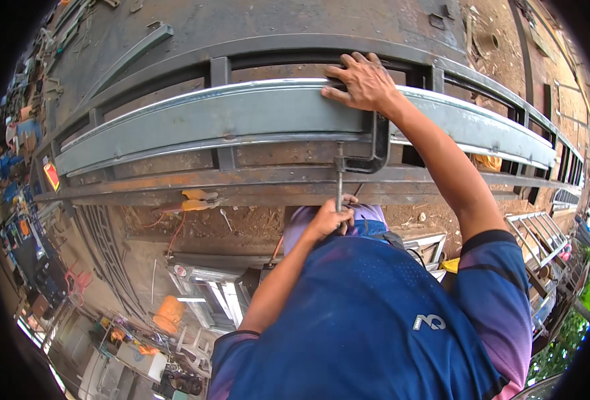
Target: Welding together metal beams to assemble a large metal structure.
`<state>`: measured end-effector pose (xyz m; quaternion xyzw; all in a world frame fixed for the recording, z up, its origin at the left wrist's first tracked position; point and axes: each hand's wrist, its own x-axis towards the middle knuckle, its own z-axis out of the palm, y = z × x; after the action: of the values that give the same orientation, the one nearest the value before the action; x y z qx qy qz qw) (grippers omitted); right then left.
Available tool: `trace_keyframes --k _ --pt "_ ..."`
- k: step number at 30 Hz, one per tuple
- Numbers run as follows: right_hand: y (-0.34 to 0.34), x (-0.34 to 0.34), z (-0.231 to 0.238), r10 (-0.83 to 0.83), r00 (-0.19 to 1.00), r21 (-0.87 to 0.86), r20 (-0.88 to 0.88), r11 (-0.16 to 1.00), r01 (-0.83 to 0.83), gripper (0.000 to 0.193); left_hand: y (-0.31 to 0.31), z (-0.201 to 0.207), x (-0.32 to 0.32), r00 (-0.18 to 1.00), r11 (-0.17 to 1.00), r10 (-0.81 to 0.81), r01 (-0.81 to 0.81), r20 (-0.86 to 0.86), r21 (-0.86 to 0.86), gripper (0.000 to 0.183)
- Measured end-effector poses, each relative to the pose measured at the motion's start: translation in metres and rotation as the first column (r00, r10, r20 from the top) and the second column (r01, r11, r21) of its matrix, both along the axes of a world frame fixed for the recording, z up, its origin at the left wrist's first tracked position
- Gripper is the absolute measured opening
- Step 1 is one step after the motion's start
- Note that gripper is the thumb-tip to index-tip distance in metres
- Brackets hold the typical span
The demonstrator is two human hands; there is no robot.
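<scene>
A long grey metal channel (275, 112) lies across a dark steel frame (225, 72) with upright crosspieces. A black C-clamp (379, 148) spans the channel, its threaded screw (339, 181) pointing toward me. My left hand (335, 217) is closed around the near end of that screw, close to my body. Over the channel's far edge, my right hand (363, 83) holds the far end of the clamp, fingers bent over it and thumb toward the left. The clamp's far jaw is hidden beneath this hand.
Yellow-handled pliers (199, 200) lie on the ground left of my left hand. Dark rods (108, 257), an orange bucket (168, 313) and a white metal frame (211, 293) are at the lower left. A ladder-like metal frame (538, 237) lies on the right.
</scene>
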<state>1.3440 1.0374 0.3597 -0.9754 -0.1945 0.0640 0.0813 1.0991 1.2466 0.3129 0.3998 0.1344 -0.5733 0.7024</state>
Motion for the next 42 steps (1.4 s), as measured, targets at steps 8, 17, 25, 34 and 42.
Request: trace_keyframes --k 8,17,25,34,42 --pt "0.006 0.008 0.016 -0.050 0.988 -0.044 -0.148 0.998 0.044 0.061 -0.020 -0.010 -0.032 0.932 0.812 -0.054 -0.168 0.358 0.559 0.025" --pt "-0.002 0.007 0.009 -0.041 0.994 -0.017 -0.103 0.999 0.040 0.061 0.023 0.039 0.048 0.819 0.825 -0.365 0.064 0.443 0.562 0.033" --pt "-0.011 0.004 -0.004 -0.236 0.966 0.323 0.106 0.927 0.191 0.054 0.026 0.079 0.269 -0.043 0.722 -0.578 -0.492 0.815 0.486 0.024" --pt "-0.107 0.005 -0.008 -0.542 0.699 0.029 -0.466 0.780 0.625 0.052 -0.011 0.024 0.355 0.221 0.380 -0.920 0.291 0.325 0.878 0.038" --pt "-0.106 0.007 -0.030 -0.410 0.732 -0.086 -0.544 0.895 0.437 0.051 -0.001 0.018 0.353 0.109 0.384 -0.923 0.264 0.368 0.885 0.047"
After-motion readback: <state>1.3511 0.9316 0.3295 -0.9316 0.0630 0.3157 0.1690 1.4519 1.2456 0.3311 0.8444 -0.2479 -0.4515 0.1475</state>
